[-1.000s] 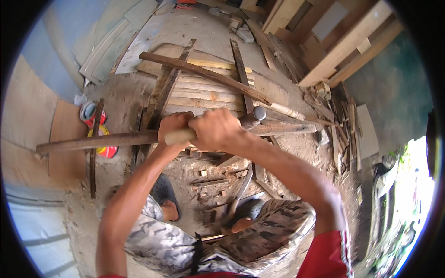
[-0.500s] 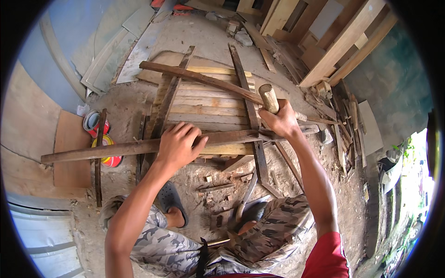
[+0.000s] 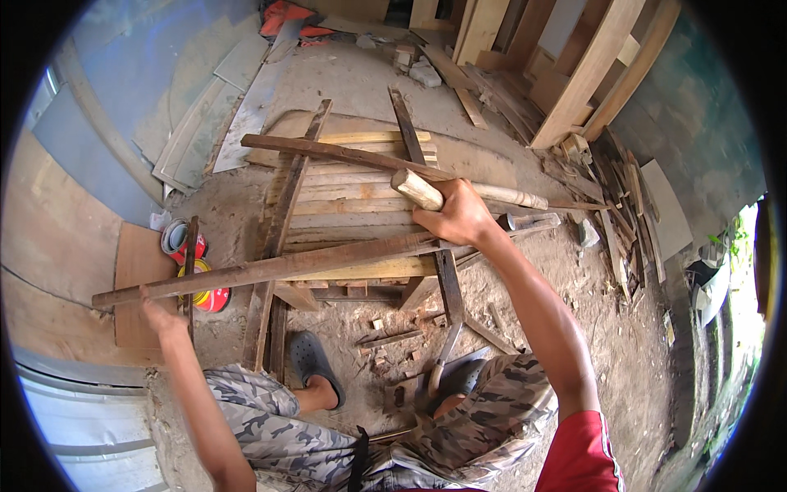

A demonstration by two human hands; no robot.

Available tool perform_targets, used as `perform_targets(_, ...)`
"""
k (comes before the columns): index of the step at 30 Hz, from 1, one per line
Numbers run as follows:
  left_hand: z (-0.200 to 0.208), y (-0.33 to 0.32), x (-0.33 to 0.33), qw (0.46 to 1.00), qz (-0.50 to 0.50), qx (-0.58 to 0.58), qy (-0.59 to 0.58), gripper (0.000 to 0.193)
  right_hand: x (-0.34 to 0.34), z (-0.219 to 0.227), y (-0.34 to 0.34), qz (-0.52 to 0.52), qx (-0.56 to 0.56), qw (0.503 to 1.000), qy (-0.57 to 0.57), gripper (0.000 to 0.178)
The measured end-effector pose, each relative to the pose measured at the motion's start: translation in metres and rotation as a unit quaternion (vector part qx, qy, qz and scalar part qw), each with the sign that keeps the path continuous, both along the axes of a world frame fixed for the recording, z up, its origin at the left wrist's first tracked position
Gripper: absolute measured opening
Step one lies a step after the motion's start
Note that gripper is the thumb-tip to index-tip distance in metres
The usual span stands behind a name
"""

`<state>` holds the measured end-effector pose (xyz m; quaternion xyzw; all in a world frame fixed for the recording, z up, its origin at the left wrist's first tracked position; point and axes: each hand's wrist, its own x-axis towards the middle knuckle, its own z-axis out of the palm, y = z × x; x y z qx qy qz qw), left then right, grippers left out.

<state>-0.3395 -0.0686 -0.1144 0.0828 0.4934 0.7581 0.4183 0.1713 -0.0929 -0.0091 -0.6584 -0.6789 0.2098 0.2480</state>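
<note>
right grip point(image 3: 459, 215) holds hammer point(image 3: 420, 191); red-yellow can label point(image 3: 217, 300) unreadable

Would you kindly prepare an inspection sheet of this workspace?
Surface: rough floor, strewn with debris.
Job's things: long beam crossing over pale slats; hammer.
Clutter: wood scraps near the feet; two cans at left.
Left hand: at the beam's left end; grip unclear.
Right hand: closed around the hammer's wooden handle.
Cables: nothing seen.
Surroundings: blue panels at left; pale boards at upper right.
</note>
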Motion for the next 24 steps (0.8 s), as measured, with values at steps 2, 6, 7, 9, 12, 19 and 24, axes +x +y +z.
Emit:
perform_targets(2,-0.003,0.023,0.003,0.987,0.053,-0.117,-0.096,0.057,0.002,-0.003,-0.002,0.005,0.005,1.0,-0.004,0.039)
perform_targets(6,-0.006,0.031,0.032,0.978,0.01,0.016,-0.206,0.042,0.0,-0.001,-0.004,0.033,0.002,0.999,-0.043,0.039)
perform_targets(7,-0.006,0.032,0.022,0.979,0.0,0.049,-0.199,0.042,-0.007,0.004,-0.003,0.044,0.002,0.998,-0.04,0.039)
perform_targets(9,-0.024,0.038,0.008,0.975,-0.027,0.102,-0.195,0.043,-0.012,0.003,0.0,0.03,-0.023,0.998,-0.046,0.038)
perform_targets(12,-0.025,0.038,0.009,0.967,-0.034,0.143,-0.206,0.042,-0.021,0.004,-0.001,0.028,-0.019,0.999,0.0,0.037)
perform_targets(19,-0.023,0.04,0.019,0.963,0.013,0.17,-0.211,0.042,-0.043,0.007,0.005,0.026,-0.05,0.998,-0.012,0.033)
perform_targets(24,-0.023,0.04,0.021,0.966,0.025,0.16,-0.201,0.042,-0.059,0.016,0.012,0.053,-0.06,0.99,-0.12,0.04)
